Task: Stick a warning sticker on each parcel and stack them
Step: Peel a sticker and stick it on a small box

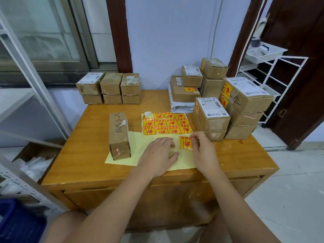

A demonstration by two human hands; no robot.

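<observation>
The fingers (193,136) of the right hand (204,149) pinch the top right corner of a single warning sticker (185,143), yellow with red print, which hangs just over the pale yellow backing sheet (138,148) near the front edge of the surface (91,151). The left hand (158,155) lies flat on that sheet just left of the sticker, fingers spread and straight, thumb out toward the right, pressing the paper down.

Beyond the hands, toward the middle of the surface, lies the sticker sheet (166,123), three rows of the same yellow-and-red labels, with a white corner curled up at its far left end. To the left of both sheets a long brown parcel (118,135) lies with its near end on the backing sheet, digits handwritten along its top.

Along the right edge stands a stack of parcels (242,106), several with white shipping labels on top and warning stickers on their left faces; a grey mailer bag (180,106) lies beneath the boxes at the back of that group. At the far left corner six smaller boxes (110,88) sit in two layers of three, touching one another.
</observation>
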